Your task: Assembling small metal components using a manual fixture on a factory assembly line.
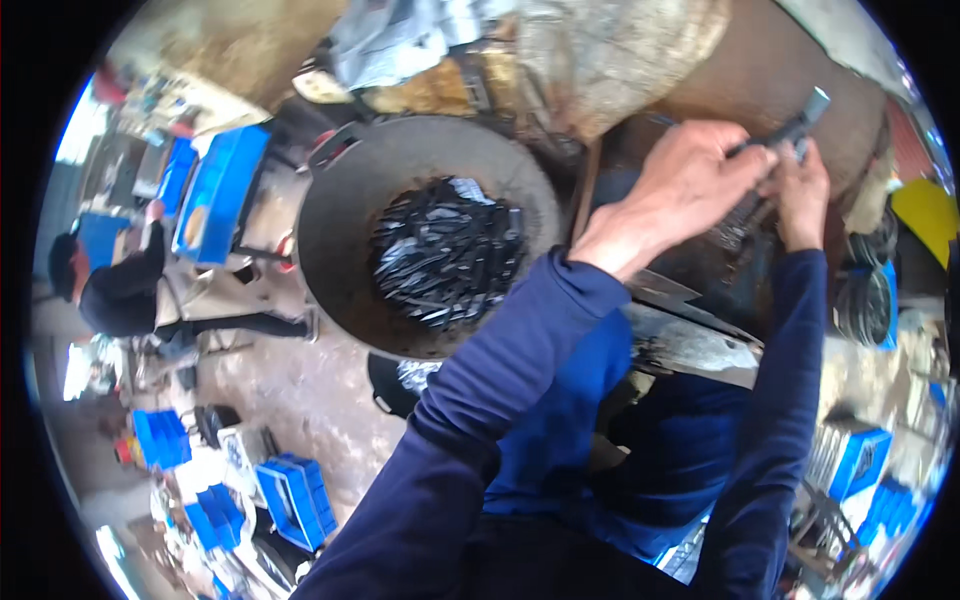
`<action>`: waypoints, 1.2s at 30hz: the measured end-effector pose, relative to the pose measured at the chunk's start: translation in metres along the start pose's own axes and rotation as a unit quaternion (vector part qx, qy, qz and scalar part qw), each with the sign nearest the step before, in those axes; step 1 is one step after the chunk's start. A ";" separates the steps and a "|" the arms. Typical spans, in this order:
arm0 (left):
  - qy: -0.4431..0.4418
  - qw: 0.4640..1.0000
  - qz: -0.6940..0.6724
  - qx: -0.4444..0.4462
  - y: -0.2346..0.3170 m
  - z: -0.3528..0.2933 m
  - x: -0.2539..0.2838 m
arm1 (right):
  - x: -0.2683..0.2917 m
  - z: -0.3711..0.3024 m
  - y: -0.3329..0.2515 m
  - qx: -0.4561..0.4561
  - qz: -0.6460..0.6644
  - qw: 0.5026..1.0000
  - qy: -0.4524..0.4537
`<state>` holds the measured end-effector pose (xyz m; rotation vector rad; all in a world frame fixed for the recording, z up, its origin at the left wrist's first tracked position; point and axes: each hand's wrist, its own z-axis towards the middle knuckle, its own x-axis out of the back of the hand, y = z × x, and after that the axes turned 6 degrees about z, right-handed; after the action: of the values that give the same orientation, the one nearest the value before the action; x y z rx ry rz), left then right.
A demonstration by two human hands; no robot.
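Ahead and to the right, my left hand (685, 180) is closed round a slim dark piece (795, 128) with a bright, pale end that points up and away. My right hand (803, 200) meets it there, its fingers bent against the same piece near the left fingertips. The exact kind of this piece is too small to make out. Left of my hands stands a wide, grey, wok-like pan (340, 245). Slender, shiny black strips (450, 255) lie heaped in its middle. Below my hands is a dark work surface (690, 240) with small dark bits on it.
A crumpled, dirty sheet (625, 50) lies beyond the pan. A smaller black container (385, 385) sits under the pan's near edge. Blue crates (295, 500) stand at the lower left. Another person (125, 285) is at the far left, beside a blue tray (220, 195).
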<state>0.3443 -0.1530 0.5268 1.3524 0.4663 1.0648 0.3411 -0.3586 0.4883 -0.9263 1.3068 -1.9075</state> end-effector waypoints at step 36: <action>0.224 0.965 -0.098 0.099 -0.081 0.055 -0.027 | -0.007 0.003 0.004 0.002 0.069 0.997 -0.033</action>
<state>0.4031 -0.1954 0.4555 1.2019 1.0440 1.1818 0.3479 -0.3561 0.4837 -0.8660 1.2930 -1.7596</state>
